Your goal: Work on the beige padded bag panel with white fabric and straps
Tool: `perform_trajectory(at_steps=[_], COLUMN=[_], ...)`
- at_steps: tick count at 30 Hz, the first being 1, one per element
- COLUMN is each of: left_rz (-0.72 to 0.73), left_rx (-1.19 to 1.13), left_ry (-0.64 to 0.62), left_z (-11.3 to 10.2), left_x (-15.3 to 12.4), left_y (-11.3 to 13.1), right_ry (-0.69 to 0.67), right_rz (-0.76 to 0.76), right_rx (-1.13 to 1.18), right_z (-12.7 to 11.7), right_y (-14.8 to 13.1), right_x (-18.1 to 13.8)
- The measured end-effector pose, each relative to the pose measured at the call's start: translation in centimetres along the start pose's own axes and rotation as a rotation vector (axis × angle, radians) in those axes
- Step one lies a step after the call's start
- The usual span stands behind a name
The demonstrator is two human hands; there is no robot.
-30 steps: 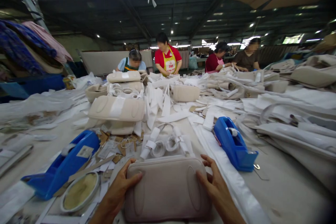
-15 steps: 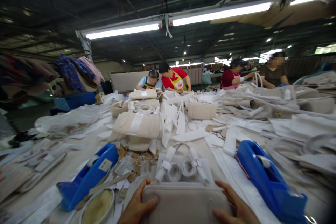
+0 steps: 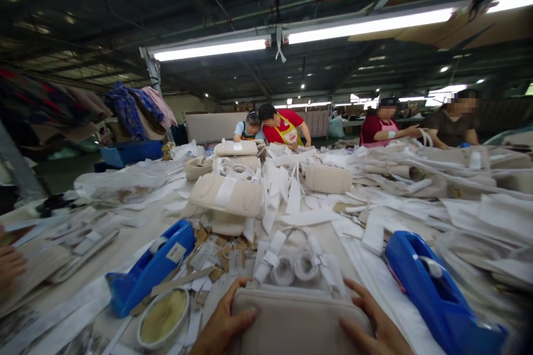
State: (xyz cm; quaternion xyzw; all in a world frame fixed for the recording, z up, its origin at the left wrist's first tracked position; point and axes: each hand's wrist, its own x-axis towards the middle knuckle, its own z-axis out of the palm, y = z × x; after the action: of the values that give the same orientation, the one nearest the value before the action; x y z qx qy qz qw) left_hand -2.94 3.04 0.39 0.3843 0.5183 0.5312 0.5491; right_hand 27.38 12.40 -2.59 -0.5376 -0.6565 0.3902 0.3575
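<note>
Bag (image 3: 297,321) lay flat on the counter (image 3: 137,238) at the bottom edge of your view, right in front of you, its near part cut off by the frame. Your left hand (image 3: 222,321) gripped its left end: the thumb lay on top of the beige fabric, pointing right, and the other fingers (image 3: 227,297) wrapped round the end, only partly closed. Your right hand (image 3: 375,324) gripped the right end the same way, thumb on top near the corner, fingers (image 3: 366,297) spread along the far right edge. Both hands were grasping the bag, neither clenched tight.

Just beyond the far edge of the bag sat a clear packet of wrapped handles (image 3: 293,266), touching or almost touching it. To your left, a round tin (image 3: 163,317) stood just beside your left wrist, and a blue tape dispenser (image 3: 150,269) lay behind it. To your right, a second blue dispenser (image 3: 441,297) sat close to your right hand, with a strip of white sheet (image 3: 375,288) between them. You had little open room on either side; the clearest bare counter lay farther left, past the first dispenser. Another person's hand (image 3: 9,266) showed at the far left edge, well apart from yours.
</note>
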Motion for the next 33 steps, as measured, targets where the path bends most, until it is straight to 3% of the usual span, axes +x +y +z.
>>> perform_trajectory(at_steps=[4,8,13,20,27,33], left_rz=[0.008,-0.017,0.001,0.079,-0.006,-0.053], left_rx=[0.072,0.091,0.255,0.596,0.806,0.937], left_ry=[0.097,0.139,0.187,0.260,0.390,0.432], left_z=[0.7,1.1,1.2,1.2,1.4,1.6], left_x=[-0.3,0.3,0.9,2.0,3.8,4.2], left_y=[0.4,0.1,0.1,-0.2,-1.8,-1.4], right_ry=[0.032,0.034,0.033,0.068,0.023,-0.017], right_rz=[0.109,0.169,0.169,0.155,0.191,0.213], right_rx=[0.085,0.141,0.207,0.081,-0.088,-0.179], right_z=[0.7,1.0,1.6,2.4,2.7,2.9], right_y=[-2.8,-3.8,-2.6,-0.5,0.3,0.9], right_x=[-0.6,-0.8,-0.6,0.1,1.4,2.1])
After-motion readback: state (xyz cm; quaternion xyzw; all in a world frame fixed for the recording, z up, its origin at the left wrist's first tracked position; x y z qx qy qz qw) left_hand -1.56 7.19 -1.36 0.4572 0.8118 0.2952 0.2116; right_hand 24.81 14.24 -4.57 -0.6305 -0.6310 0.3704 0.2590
